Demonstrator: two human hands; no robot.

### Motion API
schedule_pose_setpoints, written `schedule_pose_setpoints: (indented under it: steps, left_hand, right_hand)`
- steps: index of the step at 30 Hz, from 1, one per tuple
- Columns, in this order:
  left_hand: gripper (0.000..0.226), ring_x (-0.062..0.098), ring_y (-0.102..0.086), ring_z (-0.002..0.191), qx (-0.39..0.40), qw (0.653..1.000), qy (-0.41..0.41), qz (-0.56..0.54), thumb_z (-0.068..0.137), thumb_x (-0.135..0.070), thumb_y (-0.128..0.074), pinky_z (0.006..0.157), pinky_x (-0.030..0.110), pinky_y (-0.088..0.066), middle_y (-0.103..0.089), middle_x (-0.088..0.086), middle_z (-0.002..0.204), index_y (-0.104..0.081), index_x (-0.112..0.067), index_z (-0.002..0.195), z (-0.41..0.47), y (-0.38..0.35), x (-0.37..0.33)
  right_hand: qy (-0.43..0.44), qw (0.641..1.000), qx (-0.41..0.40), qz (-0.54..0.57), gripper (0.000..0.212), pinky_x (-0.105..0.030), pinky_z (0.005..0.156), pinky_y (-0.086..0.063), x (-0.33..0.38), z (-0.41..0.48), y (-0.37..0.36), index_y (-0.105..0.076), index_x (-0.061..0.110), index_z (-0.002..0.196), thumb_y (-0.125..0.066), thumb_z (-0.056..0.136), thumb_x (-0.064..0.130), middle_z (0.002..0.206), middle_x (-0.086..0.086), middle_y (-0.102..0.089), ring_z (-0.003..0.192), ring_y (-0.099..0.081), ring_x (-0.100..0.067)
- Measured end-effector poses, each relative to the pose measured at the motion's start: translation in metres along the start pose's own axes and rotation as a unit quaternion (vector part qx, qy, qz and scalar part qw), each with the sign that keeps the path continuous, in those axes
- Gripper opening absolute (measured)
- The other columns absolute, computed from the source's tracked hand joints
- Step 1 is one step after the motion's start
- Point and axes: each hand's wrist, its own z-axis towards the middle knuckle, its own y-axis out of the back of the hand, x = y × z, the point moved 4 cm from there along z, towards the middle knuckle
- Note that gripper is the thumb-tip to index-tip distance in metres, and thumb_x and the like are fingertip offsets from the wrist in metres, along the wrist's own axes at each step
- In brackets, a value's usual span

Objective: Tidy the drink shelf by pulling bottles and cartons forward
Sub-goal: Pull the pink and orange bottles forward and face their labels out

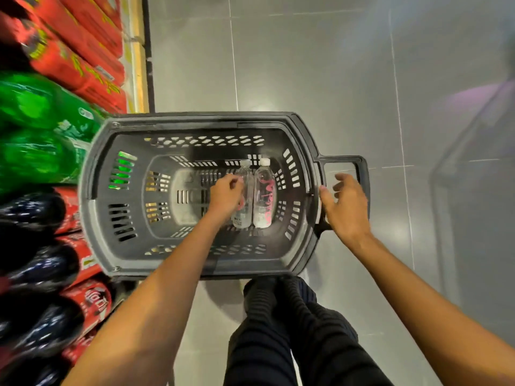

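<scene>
Two clear water bottles with pink print lie side by side on the floor of a grey plastic basket [195,126]. My left hand [224,197] reaches down into the basket and its fingers curl around the left bottle [246,207]. The right bottle [263,201] lies free beside it, white cap pointing away from me. Over the basket's right rim, next to its black handle [359,162], my right hand [345,204] hovers with fingers spread and nothing in it. The drink shelf runs along the left edge with green bottles [36,129] and dark cola bottles [41,263].
Red packs [78,51] fill the shelf farther along at top left. The basket stands on a grey tiled floor [306,65] against the shelf front. My legs in dark trousers [292,330] are just behind the basket.
</scene>
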Motion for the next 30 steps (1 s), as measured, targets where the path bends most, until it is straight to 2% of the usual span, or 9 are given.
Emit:
schedule_pose_setpoints:
  steps: [4, 8, 10, 13, 16, 21, 23, 26, 30]
  left_hand:
    - [0.026, -0.003, -0.063, 0.064, -0.032, 0.994, -0.022, -0.106, 0.102, -0.015, -0.044, 0.061, 0.010, -0.047, -0.066, -0.009, 0.075, -0.067, -0.012, 0.090, -0.101, 0.058, -0.050]
    - [0.033, 0.020, -0.062, 0.070, -0.082, 0.982, 0.007, -0.172, 0.104, -0.019, -0.039, 0.075, 0.036, -0.052, -0.067, 0.005, 0.074, -0.065, -0.013, 0.085, -0.214, 0.116, -0.080]
    - [0.034, 0.025, -0.062, 0.072, -0.104, 0.975, 0.028, -0.192, 0.104, -0.020, -0.038, 0.075, 0.041, -0.051, -0.067, 0.009, 0.076, -0.065, -0.013, 0.084, -0.263, 0.140, -0.094]
    - [0.035, 0.020, -0.064, 0.070, -0.136, 0.968, 0.033, -0.209, 0.104, -0.020, -0.038, 0.068, 0.032, -0.052, -0.069, 0.004, 0.075, -0.065, -0.016, 0.083, -0.332, 0.167, -0.112]
    - [0.036, 0.015, -0.064, 0.065, -0.153, 0.958, 0.036, -0.240, 0.104, -0.018, -0.038, 0.061, 0.019, -0.050, -0.069, 0.002, 0.072, -0.066, -0.016, 0.082, -0.386, 0.178, -0.122]
    - [0.030, 0.019, -0.063, 0.065, -0.170, 0.941, 0.068, -0.285, 0.100, -0.010, -0.042, 0.062, 0.024, -0.049, -0.069, 0.006, 0.073, -0.068, -0.008, 0.085, -0.446, 0.173, -0.120]
    - [0.028, 0.021, -0.064, 0.068, -0.175, 0.938, 0.068, -0.290, 0.100, -0.012, -0.044, 0.065, 0.030, -0.050, -0.071, 0.008, 0.076, -0.067, -0.013, 0.084, -0.458, 0.174, -0.117]
    - [0.030, 0.017, -0.064, 0.064, -0.211, 0.925, 0.070, -0.307, 0.100, -0.010, -0.044, 0.059, 0.021, -0.049, -0.070, 0.009, 0.075, -0.066, -0.015, 0.080, -0.468, 0.187, -0.115]
    - [0.030, 0.017, -0.065, 0.065, -0.277, 0.897, 0.084, -0.333, 0.100, -0.011, -0.043, 0.062, 0.026, -0.051, -0.071, 0.007, 0.077, -0.066, -0.019, 0.081, -0.482, 0.201, -0.110]
  right_hand:
    - [0.007, 1.000, 0.015, 0.027, 0.032, -0.027, 0.084, -0.041, 0.036, -0.047, 0.060, -0.053, -0.001, 0.126, -0.047, 0.099, 0.017, 0.108, -0.016, -0.065, 0.101, -0.060, -0.030]
    - [0.018, 0.996, 0.050, 0.068, 0.024, -0.029, 0.081, -0.046, 0.081, -0.115, 0.117, -0.062, 0.002, 0.109, -0.044, 0.101, 0.016, 0.094, -0.014, -0.069, 0.091, -0.065, -0.029]
    - [0.026, 0.995, 0.068, 0.074, 0.025, -0.032, 0.082, -0.049, 0.104, -0.144, 0.139, -0.063, 0.003, 0.105, -0.044, 0.101, 0.019, 0.093, -0.015, -0.070, 0.089, -0.066, -0.028]
    - [0.050, 0.990, 0.101, 0.084, 0.027, -0.041, 0.083, -0.053, 0.127, -0.187, 0.164, -0.065, 0.003, 0.099, -0.045, 0.100, 0.021, 0.086, -0.012, -0.070, 0.084, -0.067, -0.027]
    - [0.084, 0.984, 0.130, 0.084, 0.027, -0.039, 0.080, -0.054, 0.136, -0.224, 0.184, -0.067, 0.003, 0.094, -0.047, 0.100, 0.020, 0.079, -0.007, -0.070, 0.074, -0.067, -0.018]
    - [0.095, 0.977, 0.159, 0.103, 0.025, -0.034, 0.075, -0.052, 0.141, -0.261, 0.200, -0.065, 0.013, 0.082, -0.047, 0.099, 0.013, 0.073, -0.008, -0.069, 0.067, -0.064, -0.019]
    - [0.096, 0.976, 0.163, 0.108, 0.025, -0.040, 0.077, -0.052, 0.143, -0.267, 0.200, -0.066, 0.007, 0.081, -0.048, 0.098, 0.010, 0.072, -0.012, -0.069, 0.069, -0.064, -0.025]
    - [0.113, 0.972, 0.183, 0.098, 0.024, -0.047, 0.082, -0.052, 0.160, -0.269, 0.198, -0.066, 0.002, 0.084, -0.048, 0.098, 0.010, 0.073, -0.013, -0.069, 0.070, -0.063, -0.025]
    - [0.171, 0.956, 0.226, 0.078, 0.024, -0.040, 0.079, -0.052, 0.197, -0.261, 0.193, -0.066, 0.004, 0.083, -0.048, 0.098, 0.011, 0.074, -0.011, -0.069, 0.070, -0.064, -0.023]
